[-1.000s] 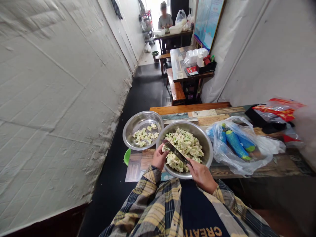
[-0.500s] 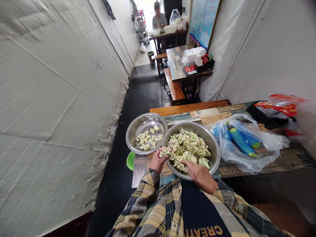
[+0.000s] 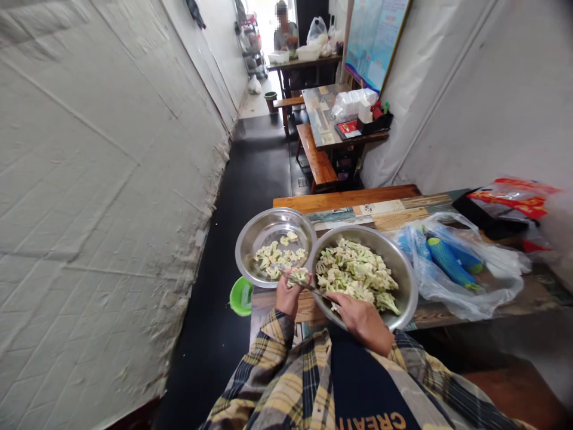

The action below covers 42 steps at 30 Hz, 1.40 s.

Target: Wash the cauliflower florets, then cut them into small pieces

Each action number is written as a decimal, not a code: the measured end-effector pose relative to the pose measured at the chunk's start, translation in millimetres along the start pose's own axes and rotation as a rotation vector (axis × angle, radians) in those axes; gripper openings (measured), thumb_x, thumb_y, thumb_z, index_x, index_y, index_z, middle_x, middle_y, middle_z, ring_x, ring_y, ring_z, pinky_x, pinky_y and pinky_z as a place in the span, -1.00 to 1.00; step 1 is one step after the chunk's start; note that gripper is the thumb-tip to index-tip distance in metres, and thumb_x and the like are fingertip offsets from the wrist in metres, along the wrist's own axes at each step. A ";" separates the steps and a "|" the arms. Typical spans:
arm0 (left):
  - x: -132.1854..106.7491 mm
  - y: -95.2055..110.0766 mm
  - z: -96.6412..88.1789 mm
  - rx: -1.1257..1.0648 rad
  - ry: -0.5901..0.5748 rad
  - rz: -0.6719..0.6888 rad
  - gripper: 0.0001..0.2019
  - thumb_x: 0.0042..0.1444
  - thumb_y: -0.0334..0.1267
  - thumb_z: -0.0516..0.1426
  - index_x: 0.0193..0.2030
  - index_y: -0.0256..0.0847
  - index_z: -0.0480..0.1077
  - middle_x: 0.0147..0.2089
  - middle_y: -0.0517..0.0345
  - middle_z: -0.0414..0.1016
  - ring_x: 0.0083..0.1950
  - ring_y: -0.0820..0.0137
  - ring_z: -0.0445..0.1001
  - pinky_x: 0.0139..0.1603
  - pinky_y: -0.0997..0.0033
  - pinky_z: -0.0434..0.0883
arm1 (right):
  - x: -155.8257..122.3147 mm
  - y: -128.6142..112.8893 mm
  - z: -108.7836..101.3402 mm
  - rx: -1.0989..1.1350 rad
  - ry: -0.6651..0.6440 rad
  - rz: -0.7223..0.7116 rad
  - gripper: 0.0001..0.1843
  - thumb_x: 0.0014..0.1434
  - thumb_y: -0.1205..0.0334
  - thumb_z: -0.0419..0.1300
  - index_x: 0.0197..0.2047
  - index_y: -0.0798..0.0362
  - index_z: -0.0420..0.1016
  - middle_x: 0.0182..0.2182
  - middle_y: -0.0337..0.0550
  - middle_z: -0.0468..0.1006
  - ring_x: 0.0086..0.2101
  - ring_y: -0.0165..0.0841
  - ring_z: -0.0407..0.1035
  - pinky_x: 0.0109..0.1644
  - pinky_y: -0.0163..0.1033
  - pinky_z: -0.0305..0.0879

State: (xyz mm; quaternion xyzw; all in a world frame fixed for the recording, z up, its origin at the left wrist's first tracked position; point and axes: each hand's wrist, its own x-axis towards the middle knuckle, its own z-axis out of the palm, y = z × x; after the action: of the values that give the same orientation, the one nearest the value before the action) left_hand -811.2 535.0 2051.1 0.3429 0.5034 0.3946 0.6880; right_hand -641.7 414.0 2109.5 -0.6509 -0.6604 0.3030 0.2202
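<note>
My left hand [image 3: 286, 294] pinches a cauliflower floret [image 3: 299, 276] at the near rim between two steel bowls. My right hand [image 3: 358, 316] is closed on a knife [image 3: 316, 291], whose thin blade points left toward the floret. The large bowl [image 3: 403, 269] in front of me is heaped with cauliflower pieces [image 3: 356, 275]. To its left, the smaller bowl [image 3: 262, 230] holds a thin layer of cut florets [image 3: 277, 255]. Both bowls sit on the near left end of a wooden table [image 3: 385, 218].
A clear plastic bag [image 3: 465, 280] with blue-wrapped items lies right of the big bowl, red packets [image 3: 514, 194] behind it. A green bucket [image 3: 240, 295] stands on the dark floor. Wall close on my left. Benches, tables and a seated person [image 3: 284, 33] lie ahead.
The knife blade has dropped from lying across the big bowl to a low, flat angle by the floret. My left hand and floret shifted toward the smaller bowl; my view moved slightly.
</note>
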 end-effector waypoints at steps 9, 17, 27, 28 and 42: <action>25.5 15.1 -20.5 -0.102 0.003 -0.065 -0.63 -0.24 -0.30 0.27 -0.20 -0.23 0.37 -0.28 0.13 0.51 -0.26 0.35 0.50 -0.23 0.36 0.44 | 37.4 -13.5 16.6 0.074 0.018 0.109 -0.61 0.33 0.22 -0.10 0.09 0.11 0.43 -0.10 0.00 0.60 -0.11 -0.25 0.51 -0.01 -0.21 0.40; 53.9 18.1 -47.4 -0.164 -0.077 -0.069 -0.60 -0.20 -0.26 0.34 -0.17 -0.23 0.40 -0.20 0.05 0.56 -0.14 0.24 0.54 -0.03 0.19 0.43 | 73.2 -26.7 16.1 -0.143 -0.026 -0.006 -0.56 0.30 0.38 -0.10 0.18 0.02 0.36 0.02 -0.04 0.54 -0.06 -0.30 0.47 0.03 -0.22 0.39; 76.0 7.9 -61.7 -0.292 0.080 -0.093 -0.61 -0.26 -0.42 0.22 -0.19 -0.20 0.39 -0.32 0.18 0.51 -0.27 0.34 0.50 -0.11 0.22 0.42 | 101.9 -17.9 45.0 -0.008 -0.013 0.095 -0.62 0.31 0.27 -0.07 0.09 0.05 0.43 -0.10 -0.06 0.60 -0.17 -0.29 0.51 -0.10 -0.28 0.39; 76.8 8.1 -63.2 -0.302 0.094 -0.102 -0.60 -0.29 -0.43 0.21 -0.19 -0.21 0.39 -0.33 0.19 0.50 -0.29 0.37 0.49 -0.14 0.25 0.42 | 103.0 -16.3 48.0 0.028 -0.009 0.131 -0.63 0.31 0.23 -0.07 0.06 0.06 0.45 -0.17 -0.06 0.61 -0.22 -0.29 0.53 -0.16 -0.29 0.39; 79.6 -8.3 -74.1 -0.227 0.168 -0.059 -0.62 -0.31 -0.40 0.29 -0.24 -0.25 0.40 -0.31 0.17 0.49 -0.25 0.38 0.47 -0.01 0.15 0.41 | 114.9 -17.8 52.1 -0.122 -0.004 0.098 -0.61 0.31 0.29 -0.07 0.11 0.02 0.44 0.00 -0.09 0.57 -0.07 -0.31 0.49 0.02 -0.25 0.37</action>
State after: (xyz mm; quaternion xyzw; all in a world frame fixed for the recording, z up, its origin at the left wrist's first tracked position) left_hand -866.4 607.5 1991.2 0.2137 0.5211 0.4558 0.6892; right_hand -696.7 522.8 2072.3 -0.6942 -0.6453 0.2737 0.1636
